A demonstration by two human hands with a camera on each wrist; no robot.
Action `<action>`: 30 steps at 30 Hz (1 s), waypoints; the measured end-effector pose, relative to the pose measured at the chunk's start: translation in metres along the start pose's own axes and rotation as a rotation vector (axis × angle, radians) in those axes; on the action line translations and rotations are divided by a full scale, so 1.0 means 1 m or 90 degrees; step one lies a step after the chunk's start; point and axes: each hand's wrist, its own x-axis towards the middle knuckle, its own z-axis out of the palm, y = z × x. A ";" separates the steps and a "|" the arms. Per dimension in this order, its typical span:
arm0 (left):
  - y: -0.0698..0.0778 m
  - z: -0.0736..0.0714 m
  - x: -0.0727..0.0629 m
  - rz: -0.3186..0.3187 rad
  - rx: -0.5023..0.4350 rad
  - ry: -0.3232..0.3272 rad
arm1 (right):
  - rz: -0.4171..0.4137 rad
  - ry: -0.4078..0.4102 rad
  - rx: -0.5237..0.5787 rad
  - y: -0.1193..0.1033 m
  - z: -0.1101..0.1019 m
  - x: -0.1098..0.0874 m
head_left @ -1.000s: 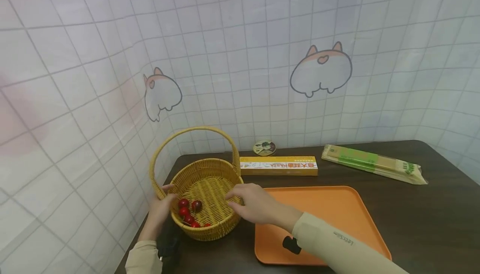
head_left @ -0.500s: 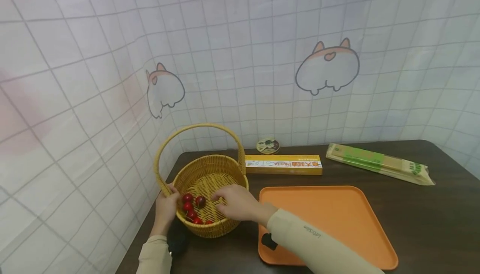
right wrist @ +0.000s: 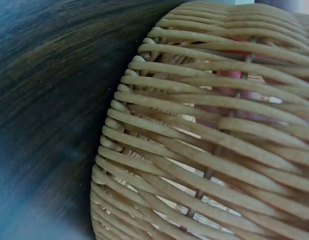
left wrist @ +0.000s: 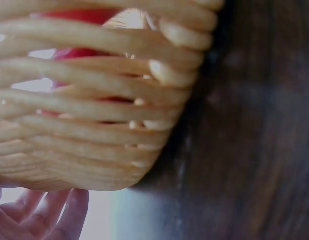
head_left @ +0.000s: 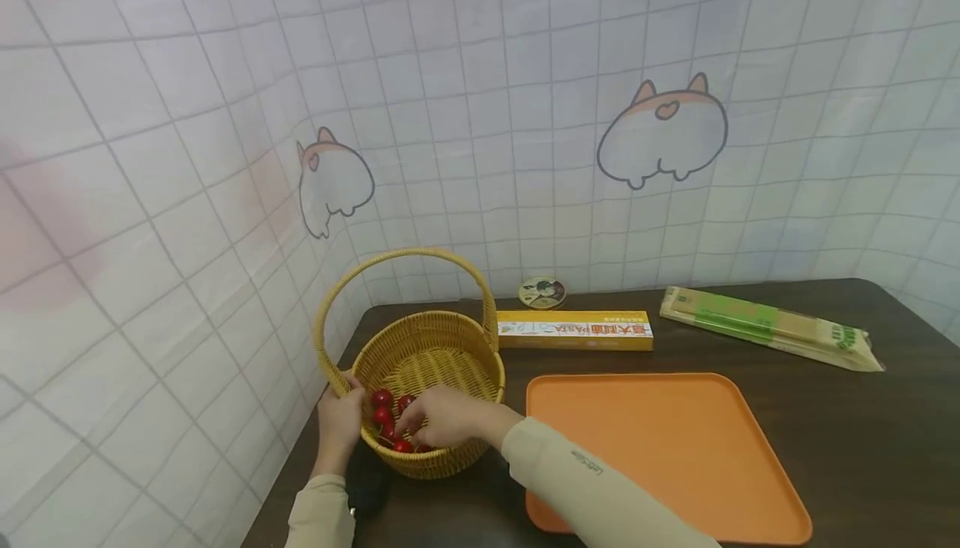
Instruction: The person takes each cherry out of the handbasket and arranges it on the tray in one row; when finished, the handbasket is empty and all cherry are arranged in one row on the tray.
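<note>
A yellow wicker basket [head_left: 431, 466] with a tall arched handle stands on the table's left part. Several red cherries [head_left: 382, 399] lie inside it, gathered along its left and near wall. My left hand [head_left: 339, 421] grips the basket's left rim at the foot of the handle. Its fingers [left wrist: 69, 212] show against the outer wall in the left wrist view. Over the near rim reaches my right hand [head_left: 448, 416], fingers pointing down among the cherries, thumb apart from the forefinger. The weave [right wrist: 204, 130] hides the right fingertips in the right wrist view.
Right of the basket lies an orange tray [head_left: 660, 448] on the dark table [head_left: 847, 439]. Behind stand a yellow pasta box [head_left: 575, 330] and a round tin [head_left: 542, 292]. A noodle packet [head_left: 768, 327] lies at the back right. Patterned cloth [head_left: 487, 114] hangs close behind and left.
My right hand has moved left and down, from the basket's right rim to the cherries inside. The left hand stays at the left rim. The view has shifted slightly.
</note>
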 end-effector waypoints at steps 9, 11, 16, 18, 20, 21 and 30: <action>0.002 0.007 -0.003 0.015 0.000 0.018 | -0.029 -0.090 0.051 0.009 -0.003 -0.001; 0.003 0.008 -0.003 0.014 0.001 0.018 | -0.031 -0.106 0.058 0.010 -0.005 -0.001; 0.004 0.006 -0.004 0.011 0.007 0.023 | -0.041 -0.121 0.043 0.009 -0.004 0.001; 0.003 0.005 -0.004 0.013 0.013 0.026 | -0.042 -0.121 0.037 0.009 -0.004 0.002; 0.003 0.004 -0.004 0.015 0.020 0.028 | -0.033 -0.117 0.046 0.008 -0.004 0.002; 0.002 0.004 -0.004 0.016 0.021 0.028 | -0.027 -0.115 0.048 0.008 -0.003 0.002; 0.000 0.001 -0.004 0.007 0.013 0.028 | -0.006 -0.045 0.051 0.006 -0.002 0.002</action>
